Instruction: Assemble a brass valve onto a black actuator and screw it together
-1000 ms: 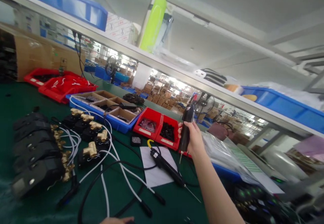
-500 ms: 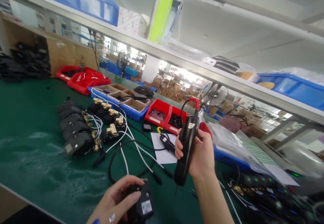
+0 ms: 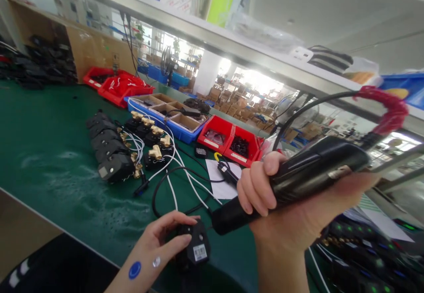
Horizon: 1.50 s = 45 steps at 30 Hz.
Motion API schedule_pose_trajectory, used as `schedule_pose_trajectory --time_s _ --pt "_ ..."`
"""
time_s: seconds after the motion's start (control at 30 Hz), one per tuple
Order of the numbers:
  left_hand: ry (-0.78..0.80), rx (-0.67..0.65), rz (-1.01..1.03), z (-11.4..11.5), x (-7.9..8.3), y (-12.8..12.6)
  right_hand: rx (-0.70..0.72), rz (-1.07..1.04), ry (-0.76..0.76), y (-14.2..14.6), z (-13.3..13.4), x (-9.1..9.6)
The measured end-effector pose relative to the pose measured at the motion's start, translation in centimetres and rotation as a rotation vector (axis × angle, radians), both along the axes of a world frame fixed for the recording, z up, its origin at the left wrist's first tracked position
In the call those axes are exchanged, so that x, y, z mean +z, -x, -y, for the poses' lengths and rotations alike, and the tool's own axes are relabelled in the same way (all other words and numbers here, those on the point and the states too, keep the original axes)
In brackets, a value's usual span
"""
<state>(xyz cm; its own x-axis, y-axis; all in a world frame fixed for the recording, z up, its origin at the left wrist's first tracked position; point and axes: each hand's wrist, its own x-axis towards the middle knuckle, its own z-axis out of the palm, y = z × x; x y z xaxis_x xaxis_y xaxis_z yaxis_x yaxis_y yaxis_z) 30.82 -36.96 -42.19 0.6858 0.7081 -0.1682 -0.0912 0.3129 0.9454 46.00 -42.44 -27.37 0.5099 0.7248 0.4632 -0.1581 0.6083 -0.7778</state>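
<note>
My right hand point(image 3: 285, 204) is wrapped round a black electric screwdriver point(image 3: 298, 178), held close to the camera and tilted, its tip end pointing down-left. A red-sleeved cable point(image 3: 387, 107) leaves its top. My left hand point(image 3: 162, 242) rests on the green mat point(image 3: 49, 169) near the front edge, fingers curled over a small black part with a white barcode label point(image 3: 195, 249). The screwdriver's lower end is just right of and above that part.
Black housings point(image 3: 106, 151) and brass tee fittings point(image 3: 152, 140) with white and black cables lie mid-mat. A second screwdriver point(image 3: 227, 173) lies on white paper. Red bins point(image 3: 232, 140), a blue tray of boxes point(image 3: 168, 118) and more red trays point(image 3: 115, 85) line the back. A metal shelf runs overhead.
My right hand brought the screwdriver from the red bins toward me and tilted it over. My left hand came into view holding the black part. The view swung down and left.
</note>
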Motion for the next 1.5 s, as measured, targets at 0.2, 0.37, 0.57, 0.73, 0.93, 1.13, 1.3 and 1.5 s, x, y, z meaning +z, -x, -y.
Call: schedule_pose_trajectory --time_s 0.2,0.37,0.57,0.73,0.93,1.13,1.3,1.5 --pt "0.055 -0.021 -0.046 0.3 1.2 0.4 0.072 -0.028 0.001 1.8 -1.3 -0.1" --pt "0.031 -0.007 -0.04 0.2 1.0 0.3 0.06 -0.015 0.023 2.0 -1.7 -0.3" --pt "0.028 -0.013 -0.017 0.1 0.0 0.0 0.051 -0.015 0.041 2.0 -2.1 -0.6" --pt "0.012 -0.009 -0.025 0.0 0.4 0.1 0.043 -0.018 0.023 2.1 -2.2 -0.4" --pt "0.061 -0.088 -0.054 -0.2 0.7 0.3 0.06 -0.006 0.007 2.1 -2.3 -0.6" --pt "0.199 -0.177 -0.043 -0.3 -0.9 0.4 0.082 -0.016 0.009 1.9 -2.3 -0.9" --pt "0.182 -0.117 -0.019 0.1 -0.9 -0.1 0.086 0.042 0.043 2.0 -2.5 -1.1" --pt "0.192 0.066 -0.06 0.8 0.3 -0.4 0.094 0.038 0.059 2.1 -3.2 -0.9"
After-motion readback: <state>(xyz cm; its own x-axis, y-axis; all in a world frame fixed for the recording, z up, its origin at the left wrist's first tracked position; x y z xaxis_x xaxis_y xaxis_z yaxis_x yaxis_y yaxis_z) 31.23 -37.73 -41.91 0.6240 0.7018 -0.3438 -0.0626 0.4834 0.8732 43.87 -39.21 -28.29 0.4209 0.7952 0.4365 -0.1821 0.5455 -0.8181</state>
